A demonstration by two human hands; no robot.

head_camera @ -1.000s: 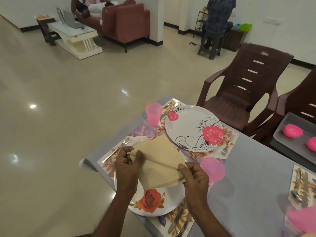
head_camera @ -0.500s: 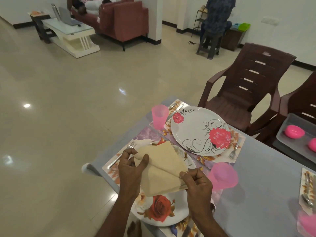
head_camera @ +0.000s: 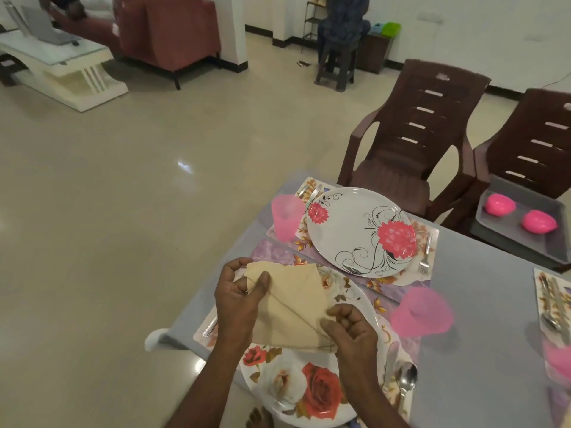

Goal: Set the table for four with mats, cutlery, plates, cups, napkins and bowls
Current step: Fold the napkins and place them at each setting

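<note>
A folded beige napkin [head_camera: 293,307] is held just above the near plate [head_camera: 296,387], which has a red rose print. My left hand [head_camera: 238,301] pinches the napkin's upper left corner. Its lower right corner is pinched by my right hand [head_camera: 352,332]. A second plate [head_camera: 349,236] with pink flowers lies on the far mat [head_camera: 429,236], with a fork [head_camera: 425,254] to its right and a pink cup [head_camera: 287,217] at its left. Another pink cup [head_camera: 421,312] stands right of the near plate, and a spoon [head_camera: 406,381] lies on the near mat.
Two brown plastic chairs [head_camera: 414,140] stand at the table's far side. One carries a grey tray [head_camera: 494,239] with two pink bowls [head_camera: 500,205]. A third mat with cutlery [head_camera: 553,301] lies at the right edge. The grey table [head_camera: 482,350] ends just left of my hands.
The view has swung left and down, so the table sits further right in frame. My hands keep their pinch on the napkin, which now looks lower and flatter over the near plate.
</note>
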